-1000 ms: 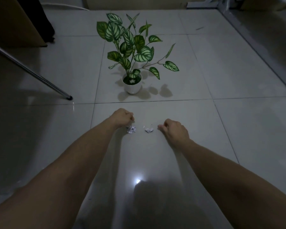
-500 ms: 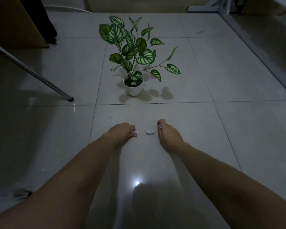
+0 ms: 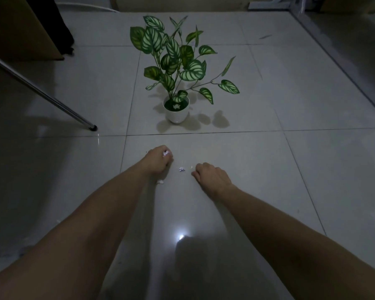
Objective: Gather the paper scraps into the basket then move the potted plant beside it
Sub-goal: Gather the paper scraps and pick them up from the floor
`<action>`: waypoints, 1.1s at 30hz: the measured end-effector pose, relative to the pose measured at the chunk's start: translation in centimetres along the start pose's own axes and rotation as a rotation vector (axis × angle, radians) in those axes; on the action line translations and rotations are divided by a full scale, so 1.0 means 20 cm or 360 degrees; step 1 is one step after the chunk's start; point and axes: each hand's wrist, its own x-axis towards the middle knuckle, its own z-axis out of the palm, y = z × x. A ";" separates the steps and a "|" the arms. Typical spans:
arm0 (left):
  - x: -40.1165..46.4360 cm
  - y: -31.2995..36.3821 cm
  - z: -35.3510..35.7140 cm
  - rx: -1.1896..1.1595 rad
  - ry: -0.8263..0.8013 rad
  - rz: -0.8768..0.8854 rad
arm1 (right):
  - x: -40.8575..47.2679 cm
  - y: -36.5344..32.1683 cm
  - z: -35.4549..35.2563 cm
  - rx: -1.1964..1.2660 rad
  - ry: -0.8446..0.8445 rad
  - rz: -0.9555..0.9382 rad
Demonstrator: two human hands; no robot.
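Observation:
A potted plant (image 3: 176,112) with striped green leaves stands in a white pot on the tiled floor ahead of me. My left hand (image 3: 157,160) rests low on the floor with its fingers closed around a crumpled paper scrap (image 3: 165,153). A small scrap (image 3: 181,169) lies on the tile between my hands, and another scrap (image 3: 160,181) lies just below my left wrist. My right hand (image 3: 211,176) is curled beside the middle scrap, with a tiny white bit (image 3: 191,167) at its fingertips. No basket is in view.
A slanted metal leg (image 3: 52,100) ends in a black foot at the left. A brown box (image 3: 20,29) and a dark object stand at the back left. A grey floor rail (image 3: 342,61) runs along the right.
My left hand has lifted a paper scrap off the floor and shifted slightly forward. My right hand has drawn back a little from the middle scrap.

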 end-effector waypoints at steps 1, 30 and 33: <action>0.01 0.01 -0.01 -0.0097 -0.0024 -0.0009 | 0.01 0.02 -0.01 0.0104 0.0025 0.0028; 0.04 0.00 0.00 0.0501 -0.0030 -0.0070 | 0.15 0.04 -0.01 -0.0022 -0.0022 -0.0063; 0.04 -0.02 0.02 0.0401 -0.0009 -0.0145 | 0.18 0.01 -0.01 -0.0088 -0.0037 -0.0048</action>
